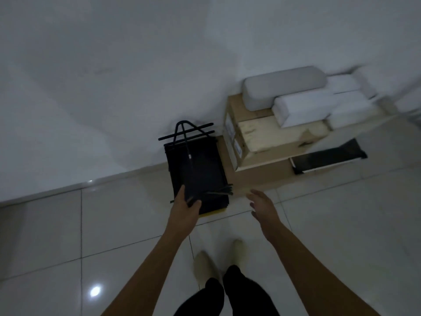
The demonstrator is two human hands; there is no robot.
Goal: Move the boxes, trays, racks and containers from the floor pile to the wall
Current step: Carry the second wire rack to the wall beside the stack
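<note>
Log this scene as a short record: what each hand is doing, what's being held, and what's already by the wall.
left hand: grips the near end of the rack
right hand: open, holds nothing, apart from the rack
rack: black, at the foot of the wall, left of the cardboard boxes; resting or lifted, cannot tell
on the cardboard boxes: grey case, white boxes
right of them, on the floor: black tray
image: dim, blurred
</note>
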